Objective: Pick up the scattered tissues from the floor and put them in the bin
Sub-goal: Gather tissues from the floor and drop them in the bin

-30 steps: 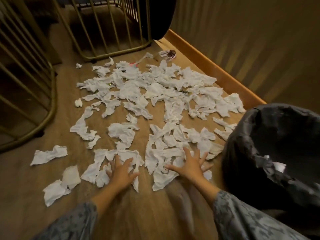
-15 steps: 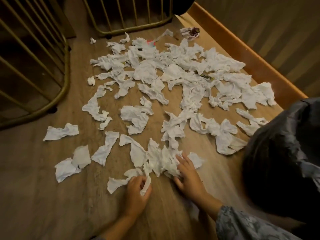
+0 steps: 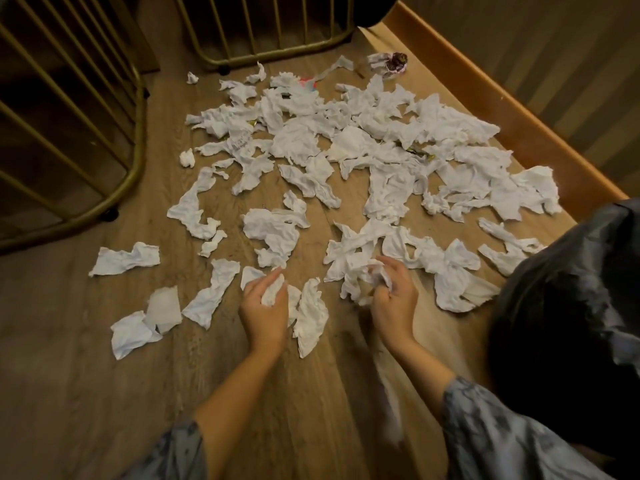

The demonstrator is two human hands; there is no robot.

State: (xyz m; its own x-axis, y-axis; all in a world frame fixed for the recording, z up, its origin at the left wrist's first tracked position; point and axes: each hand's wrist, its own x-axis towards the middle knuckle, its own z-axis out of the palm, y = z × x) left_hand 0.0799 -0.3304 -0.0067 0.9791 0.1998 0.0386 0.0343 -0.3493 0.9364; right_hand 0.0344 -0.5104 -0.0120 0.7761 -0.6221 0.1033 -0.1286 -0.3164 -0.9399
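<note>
While white tissues (image 3: 346, 157) lie strewn over most of the wooden floor (image 3: 69, 341), too many and too overlapped in the middle to count, the loose ones at the left edge can be told apart: one long piece (image 3: 124, 258) lies alone, and nearer the camera two pieces (image 3: 145, 320) overlap each other. Two brass-coloured railings show, one (image 3: 114, 174) curving along the left and one (image 3: 277, 53) at the top, both cut off by the frame.

Two hands work at the near edge of the scatter. The left hand (image 3: 265, 311) has its fingers (image 3: 280, 296) curled around a small crumpled wad (image 3: 273, 289), raised just above the floor, with a flat tissue (image 3: 311, 317) lying just to its right. The right hand (image 3: 393, 299) has its fingers (image 3: 388, 268) bunched into a tangle of tissue (image 3: 367, 271) that is joined to the pile around it; whether this clump is lifted clear of the floor cannot be told. Both patterned grey sleeves (image 3: 491, 438) run out of the bottom of the frame.

At the far edge, by the orange skirting board (image 3: 485, 81), sits one crumpled wrapper (image 3: 391, 62) with dark red print, too small to read. A speck of red (image 3: 308, 84) and some greenish bits (image 3: 415, 152) peek from under the tissues. At the right, one bin (image 3: 571, 306) lined with a dark bag is cut off by the frame; its inside is too dark to see.
</note>
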